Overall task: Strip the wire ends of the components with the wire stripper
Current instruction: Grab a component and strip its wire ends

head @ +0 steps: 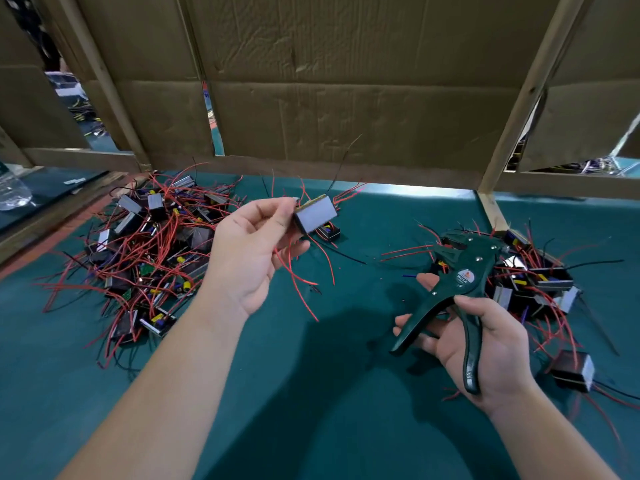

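- At the far left edge a clear plastic bottle (12, 192) stands on a darker side surface, apart from the work area.
- A big heap of components (149, 251), small boxy modules trailing red and black wires, lies on the green table mat (311, 393) left of centre.
- The left hand (249, 258) is raised above the mat, palm toward the camera; its thumb and fingertips pinch one boxy grey-faced component (316, 215) by its left edge.
- From that held module, red wires (301, 275) hang down past the palm, and thin dark leads rise from its top.
- Another small module (328, 232) lies on the mat just behind the held one.
- The right hand (485, 344) grips a dark green wire stripper (460, 299): fingers curl around both handles, which stand spread apart, with the head pointing up and left.
- A second pile of modules (540, 285) lies behind and right of the stripper.
- A cardboard wall (346, 81) in a wooden frame closes the back.
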`<state>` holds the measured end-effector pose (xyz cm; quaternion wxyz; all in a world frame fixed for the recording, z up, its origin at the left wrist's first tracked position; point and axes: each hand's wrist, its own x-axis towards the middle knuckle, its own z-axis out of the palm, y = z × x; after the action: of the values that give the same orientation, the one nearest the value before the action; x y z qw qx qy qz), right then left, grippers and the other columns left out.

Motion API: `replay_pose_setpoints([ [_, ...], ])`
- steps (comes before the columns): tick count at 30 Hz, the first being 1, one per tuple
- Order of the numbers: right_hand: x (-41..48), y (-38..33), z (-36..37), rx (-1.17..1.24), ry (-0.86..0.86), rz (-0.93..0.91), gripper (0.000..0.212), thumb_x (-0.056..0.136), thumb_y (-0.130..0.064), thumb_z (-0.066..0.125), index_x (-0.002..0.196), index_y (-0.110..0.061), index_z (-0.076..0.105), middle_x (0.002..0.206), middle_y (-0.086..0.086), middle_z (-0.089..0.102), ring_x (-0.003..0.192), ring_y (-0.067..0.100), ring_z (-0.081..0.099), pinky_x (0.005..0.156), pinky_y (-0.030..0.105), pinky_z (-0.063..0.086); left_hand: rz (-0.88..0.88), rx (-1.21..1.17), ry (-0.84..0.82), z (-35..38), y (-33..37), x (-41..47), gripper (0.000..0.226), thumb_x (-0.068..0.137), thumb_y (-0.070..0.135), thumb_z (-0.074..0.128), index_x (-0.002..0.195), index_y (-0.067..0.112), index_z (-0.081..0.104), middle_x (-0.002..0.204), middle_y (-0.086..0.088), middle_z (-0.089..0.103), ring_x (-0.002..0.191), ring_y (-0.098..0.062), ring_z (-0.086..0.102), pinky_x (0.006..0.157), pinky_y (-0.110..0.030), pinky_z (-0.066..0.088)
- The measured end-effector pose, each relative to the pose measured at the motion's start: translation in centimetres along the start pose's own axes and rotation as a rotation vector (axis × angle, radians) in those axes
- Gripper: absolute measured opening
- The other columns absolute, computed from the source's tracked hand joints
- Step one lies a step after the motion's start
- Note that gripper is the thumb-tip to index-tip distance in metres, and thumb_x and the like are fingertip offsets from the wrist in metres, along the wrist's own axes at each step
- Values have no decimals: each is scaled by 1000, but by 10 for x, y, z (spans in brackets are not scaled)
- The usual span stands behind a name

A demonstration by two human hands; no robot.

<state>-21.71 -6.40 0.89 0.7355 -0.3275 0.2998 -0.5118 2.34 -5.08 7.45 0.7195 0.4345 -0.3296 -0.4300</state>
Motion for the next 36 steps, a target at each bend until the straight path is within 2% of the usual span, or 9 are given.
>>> replay_pose_setpoints([
  [8,-3,-5,5,42,-66,39,50,71,-23,48,114,0,58,112,16,64,71,43,64,68,56,55,124,222,-127,-3,-21,-4,24,88,-9,56,90,14,65,78,3,75,74,-5,69,66,-17,53],
  [13,-10,-11,10,173,-346,136,77,49,-31,81,117,1,65,109,24,64,73,39,65,71,51,56,221,563,-237,-2,-38,-10,35,85,-12,61,85,22,66,78,13,74,81,-3,69,77,-15,50],
  [20,-11,-4,21,168,-388,170,81,48,-27,85,122,-1,63,97,24,65,74,40,66,72,52,55,306,970,-482,4,-47,-23,26,86,-4,64,93,21,68,82,14,70,80,7,64,78,-9,45],
  [24,-8,2,23,168,-292,219,80,41,-24,88,116,-2,67,92,23,66,73,38,66,72,51,57,167,1379,-560,26,-50,-26,41,89,26,64,127,30,49,109,9,65,106,-16,60,95,-35,45],
  [27,-7,5,25,167,-293,249,87,45,-25,87,123,-3,57,96,29,64,78,37,63,76,49,55,193,1736,-485,45,-62,-24,67,86,40,63,143,21,33,133,-3,46,123,-27,47,98,-40,36],
  [29,-7,3,24,166,-311,255,87,49,-26,84,127,-2,53,96,30,63,79,36,62,77,48,55,135,1633,-454,52,-69,-21,89,86,32,66,152,16,8,140,-7,39,127,-28,43,98,-38,35],
  [31,-6,0,21,187,-291,257,93,47,-25,84,131,1,53,96,27,62,78,37,63,75,48,56,29,1278,-469,56,-73,-18,98,87,24,66,153,21,-6,144,-5,39,128,-21,45,97,-28,36],
  [34,-6,-3,17,213,-269,237,93,44,-26,87,128,0,58,97,24,64,74,36,66,72,48,57,-141,809,-429,60,-80,-18,77,95,17,55,154,20,5,124,4,60,108,-8,60,94,-18,40],
  [36,-8,-4,18,211,-265,234,95,43,-26,87,130,0,57,100,23,65,74,37,67,72,49,57,-92,811,-452,58,-88,-20,54,98,13,49,149,17,30,90,12,66,88,-10,65,80,-18,45],
])
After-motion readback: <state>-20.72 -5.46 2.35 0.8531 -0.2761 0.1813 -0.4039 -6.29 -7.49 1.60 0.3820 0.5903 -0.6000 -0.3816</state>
